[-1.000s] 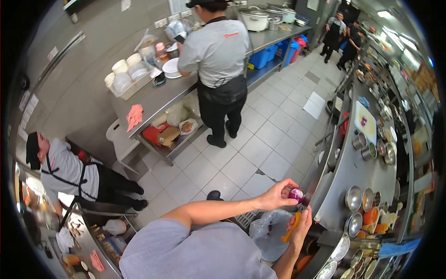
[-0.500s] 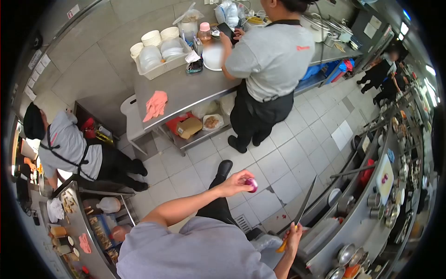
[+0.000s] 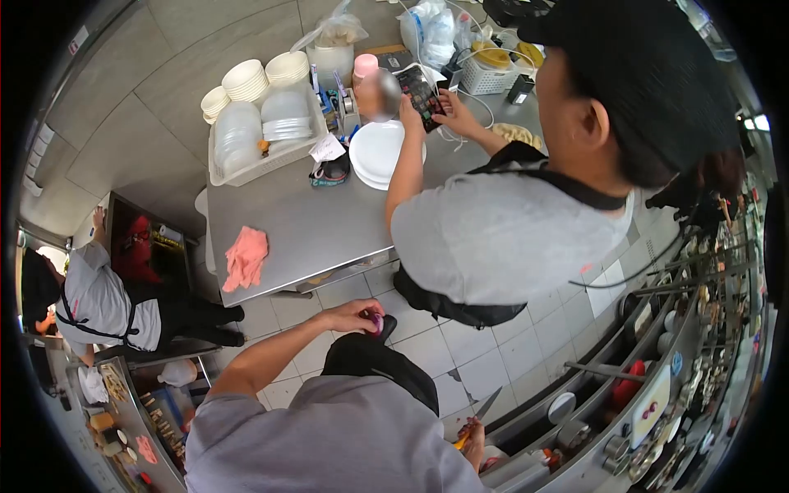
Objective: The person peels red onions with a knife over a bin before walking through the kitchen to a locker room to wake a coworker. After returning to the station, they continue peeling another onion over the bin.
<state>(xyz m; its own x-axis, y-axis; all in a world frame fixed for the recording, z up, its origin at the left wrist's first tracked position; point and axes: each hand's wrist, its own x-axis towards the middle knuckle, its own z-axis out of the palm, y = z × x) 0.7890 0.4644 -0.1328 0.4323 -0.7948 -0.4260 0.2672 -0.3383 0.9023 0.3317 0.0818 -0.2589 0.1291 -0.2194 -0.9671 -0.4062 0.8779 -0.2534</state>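
Onion (image 3: 376, 324), purple, is at center frame, slightly below the middle, pinched in the left hand (image 3: 353, 315). Fingers are bent and mostly closed, thumb and fingertips on the onion. In view it overlaps the dark shoe (image 3: 389, 329) below it; the onion itself is up in the hand.

Right hand (image 3: 474, 449) is low, right of center, closed round the yellow handle of a knife (image 3: 490, 403). Blade points toward upper right, over the floor tiles. Some purple-red stuff sits at the handle; too blurred to be sure, maybe onion skin. The two hands are well apart.

Steel table (image 3: 316, 222) runs across upper center. Pink cloth (image 3: 246, 258) is crumpled near its front left corner. White plates (image 3: 380, 152) are stacked mid-table, small packet (image 3: 330, 171) just beside them. White basket (image 3: 267, 170) at upper left of the table holds bowls and plastic lids.

Co-worker in grey shirt (image 3: 509, 238), upper right, holds a dark handheld screen (image 3: 420, 97) in both hands over the table. Second co-worker (image 3: 107, 287) is at far left. Cutting board (image 3: 657, 386) at lower right carries small purple pieces.
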